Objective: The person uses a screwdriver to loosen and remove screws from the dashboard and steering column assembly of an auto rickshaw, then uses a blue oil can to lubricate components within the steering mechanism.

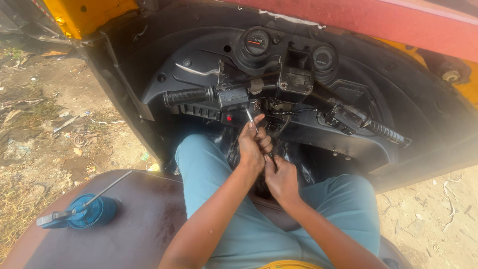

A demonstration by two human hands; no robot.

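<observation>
Head view: I sit on the brown padded seat [139, 219], facing the black handlebar assembly [279, 94]. Just below its centre, my left hand [251, 149] is closed around a slim silver-tipped tool [250, 118], tip pointing up at the assembly. My right hand [281, 179], below it, pinches thin dark wires [271, 159]. Step in hand: working the wiring. The next move likely demands steady tip placement.

A dark brown padded seat [144, 219] spans the lower part of the view, its surface worn and dusty; a blue oil can [84, 211] lies on its left part, the long thin metal spout angled up to the right; the person's legs in light blue trousers [219, 184] rest across the seat's middle; bare, littered ground [45, 124] lies beyond its left edge.
</observation>
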